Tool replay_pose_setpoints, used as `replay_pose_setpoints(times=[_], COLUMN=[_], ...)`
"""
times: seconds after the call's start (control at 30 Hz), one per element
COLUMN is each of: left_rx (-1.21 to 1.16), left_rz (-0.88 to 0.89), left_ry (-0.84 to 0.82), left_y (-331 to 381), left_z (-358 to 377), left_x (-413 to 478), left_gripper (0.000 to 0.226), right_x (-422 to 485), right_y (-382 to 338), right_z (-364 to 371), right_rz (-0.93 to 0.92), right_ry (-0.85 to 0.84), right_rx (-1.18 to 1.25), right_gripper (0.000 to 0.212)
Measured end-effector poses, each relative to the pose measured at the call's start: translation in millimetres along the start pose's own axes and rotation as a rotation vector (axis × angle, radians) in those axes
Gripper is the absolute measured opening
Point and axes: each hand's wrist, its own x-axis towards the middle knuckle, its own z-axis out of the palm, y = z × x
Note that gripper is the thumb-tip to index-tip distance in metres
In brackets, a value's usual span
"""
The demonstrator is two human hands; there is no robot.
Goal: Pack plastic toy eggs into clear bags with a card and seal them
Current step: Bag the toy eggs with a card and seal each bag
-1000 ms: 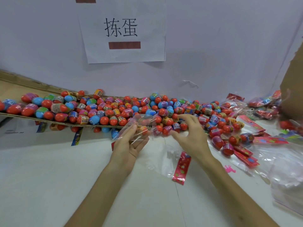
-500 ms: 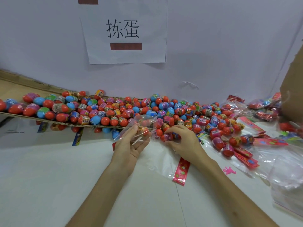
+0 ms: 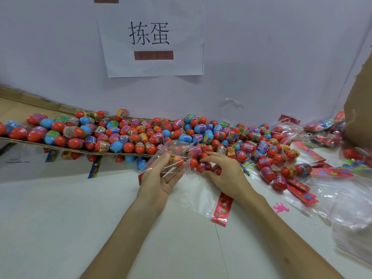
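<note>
A person is sitting at a white table point(image 3: 80, 228) and packing toy eggs. The left hand point(image 3: 161, 178) is holding a clear bag point(image 3: 173, 150) up off the table, in the middle of the scene, just in front of the eggs. The thumb is pressing on the bag and the fingers are lying mostly straight under it. One orange egg point(image 3: 176, 160) is sitting inside the bag. The right hand point(image 3: 223, 174) is just to the right of the bag, with its fingers curling round a red egg point(image 3: 203, 167) at the bag's open end. A big pile of toy eggs point(image 3: 141, 135) is lying along the far side of the table, and many of them are resting on a cardboard flap point(image 3: 20, 109) on the left. A pink card point(image 3: 222, 208) is lying on the table near the right wrist. Packed bags point(image 3: 326, 125) are piling up at the far right, beside a cardboard box point(image 3: 360, 97). A stack of empty bags point(image 3: 352, 224) is lying at the near right, with a small pink toy point(image 3: 280, 208) to its left. A paper sign point(image 3: 151, 37) is hanging on the wall behind.
</note>
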Motion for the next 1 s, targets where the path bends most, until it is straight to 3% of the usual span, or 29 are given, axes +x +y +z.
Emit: replay_pose_setpoints(times=[0.2,0.27,0.37,0.5,0.63,1.0], left_rx=[-0.006,-0.019,-0.050,-0.068,-0.080,-0.010], left_rz=[0.006,0.002,-0.007,-0.012,-0.020,-0.001], left_ry=[-0.007,-0.005,-0.007,-0.013,-0.011,-0.118], left_y=[1,3,6,6,7,10], left_z=[-1,-1,-2,-2,0,2], left_x=[0,0,1,0,-2,-5], left_gripper=[0.028,0.031,0.035,0.036,0.036,0.038], right_x=[1,2,-1,-5,-7,-12], right_y=[-2,-9,-24,-35,-41,-50], right_z=[-5,-14,-30,-37,-31,-15], right_rz=[0.081,0.149,0.191,0.192,0.188,0.198], right_ry=[0.130,0.145,0.071,-0.126,-0.250,-0.162], right_rx=[0.131,0.345,0.752,1.018,0.904,0.748], right_gripper=[0.035,0.031,0.027,0.038,0.031,0.024])
